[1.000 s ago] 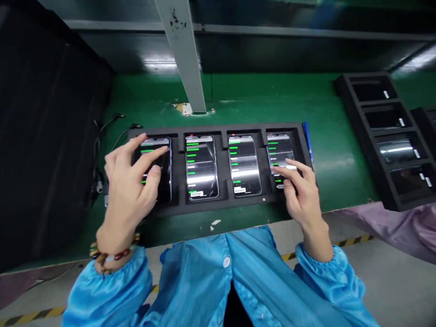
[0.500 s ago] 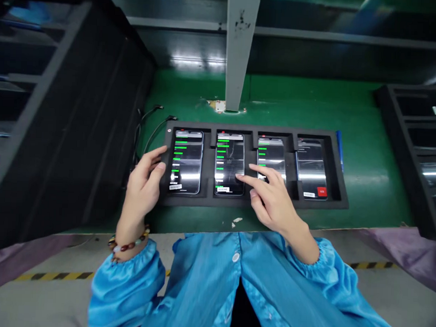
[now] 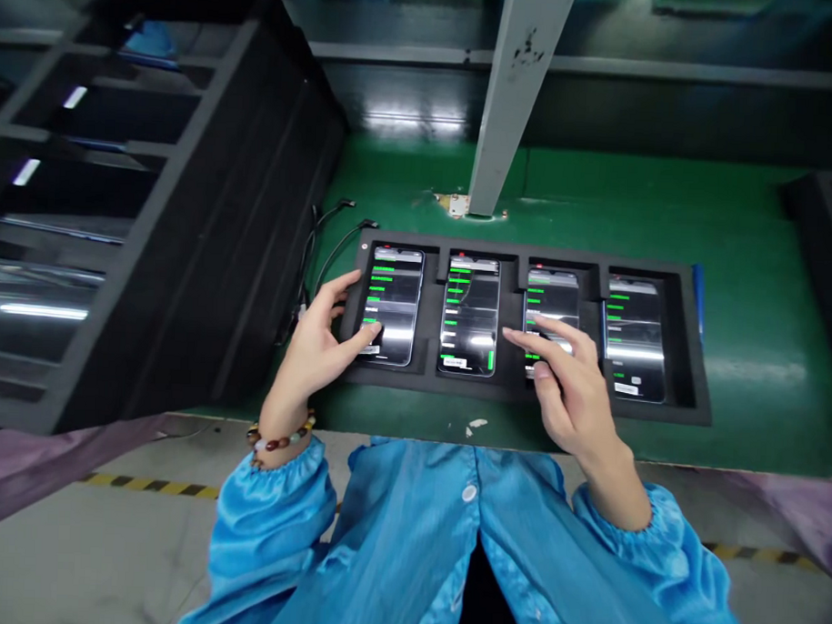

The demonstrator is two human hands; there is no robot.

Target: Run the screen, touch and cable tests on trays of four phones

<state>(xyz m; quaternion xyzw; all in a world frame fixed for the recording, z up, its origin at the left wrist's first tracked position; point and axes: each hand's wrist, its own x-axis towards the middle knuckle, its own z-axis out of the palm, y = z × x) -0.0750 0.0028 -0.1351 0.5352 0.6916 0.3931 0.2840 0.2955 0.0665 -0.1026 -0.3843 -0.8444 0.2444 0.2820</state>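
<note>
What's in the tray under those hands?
Four lit phones lie inside. The right hand partly hides the third from the left, the left hand a sliver of the first. Under them, the tray is covered.

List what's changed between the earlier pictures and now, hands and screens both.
The left hand went from over the leftmost phone to the tray's left edge, its thumb now over that phone's lower corner. The right hand left the rightmost phone, went to the second phone, then slightly right. The rightmost screen's red block has gone; the second's has gained a green one. All four phones stayed in the tray.
</note>
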